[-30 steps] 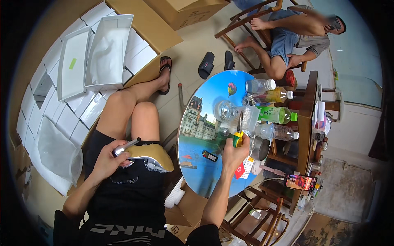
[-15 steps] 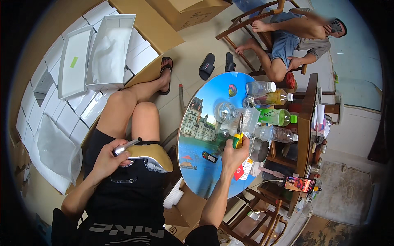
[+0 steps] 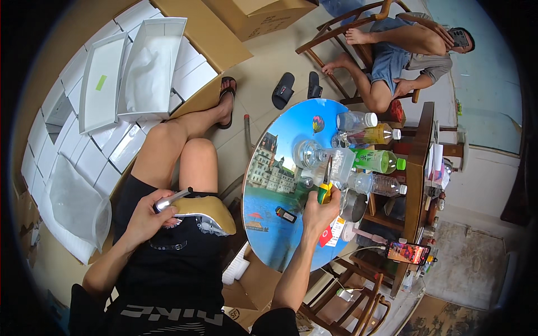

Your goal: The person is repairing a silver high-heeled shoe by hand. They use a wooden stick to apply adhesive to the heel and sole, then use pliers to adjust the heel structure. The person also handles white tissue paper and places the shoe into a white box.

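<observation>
My left hand (image 3: 147, 219) is closed around the silver heel (image 3: 171, 200) of a high-heeled sandal. Its tan sole (image 3: 208, 214) lies across my lap, with clear, glittery material along its edge. A thin buckled strap (image 3: 169, 245) shows against my dark clothes. Over the round table, my right hand (image 3: 320, 213) grips pliers (image 3: 324, 192) by their yellow and green handles. The narrow jaws reach over a clear plastic box (image 3: 343, 162) with small white pieces in it; whether they hold a piece is too small to tell.
The picture-topped table (image 3: 263, 229) carries several bottles (image 3: 376, 159), a glass jar (image 3: 305, 154), a black lighter (image 3: 286, 214) and a red card (image 3: 326, 236). At left, a carton (image 3: 224, 53) holds white boxes and an opened shoebox (image 3: 150, 73). A person (image 3: 386, 61) sits across, holding a phone.
</observation>
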`<state>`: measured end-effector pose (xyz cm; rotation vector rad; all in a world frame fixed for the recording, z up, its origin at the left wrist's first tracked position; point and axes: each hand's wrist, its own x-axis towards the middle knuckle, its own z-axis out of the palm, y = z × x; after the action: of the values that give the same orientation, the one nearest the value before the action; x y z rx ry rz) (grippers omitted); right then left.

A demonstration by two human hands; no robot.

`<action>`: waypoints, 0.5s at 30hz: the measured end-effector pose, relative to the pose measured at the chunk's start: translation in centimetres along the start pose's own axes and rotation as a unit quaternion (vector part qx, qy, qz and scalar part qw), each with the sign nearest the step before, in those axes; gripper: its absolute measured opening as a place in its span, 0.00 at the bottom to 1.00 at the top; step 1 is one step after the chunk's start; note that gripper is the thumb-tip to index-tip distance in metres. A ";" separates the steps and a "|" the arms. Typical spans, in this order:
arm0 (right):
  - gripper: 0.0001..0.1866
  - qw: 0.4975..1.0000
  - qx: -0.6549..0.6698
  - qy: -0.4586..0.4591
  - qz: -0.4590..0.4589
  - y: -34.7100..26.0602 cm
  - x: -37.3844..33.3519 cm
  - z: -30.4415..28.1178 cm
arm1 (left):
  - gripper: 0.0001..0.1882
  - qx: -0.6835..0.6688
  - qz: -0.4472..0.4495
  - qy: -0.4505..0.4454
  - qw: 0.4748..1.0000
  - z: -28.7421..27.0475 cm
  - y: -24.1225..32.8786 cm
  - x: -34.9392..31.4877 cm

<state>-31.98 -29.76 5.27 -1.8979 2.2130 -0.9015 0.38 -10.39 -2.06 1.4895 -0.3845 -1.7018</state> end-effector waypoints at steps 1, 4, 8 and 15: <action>0.17 1.000 0.001 -0.002 0.003 0.0 0.0 0.0 | 0.18 0.000 0.000 0.003 1.000 0.0 0.0 0.0; 0.17 1.000 0.006 -0.002 0.008 0.1 -0.1 0.0 | 0.18 -0.004 0.002 0.008 1.000 0.1 -0.2 0.1; 0.17 1.000 0.003 -0.001 -0.002 -0.3 -0.1 0.1 | 0.18 -0.011 0.000 0.001 1.000 -0.2 -0.2 0.0; 0.19 1.000 -0.001 -0.012 0.013 -0.1 -0.1 -0.3 | 0.18 -0.002 0.005 0.006 1.000 -0.1 -0.1 0.1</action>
<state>-31.97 -29.54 5.50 -1.8664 2.2194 -0.8678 0.40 -10.32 -2.21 1.4918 -0.3822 -1.6854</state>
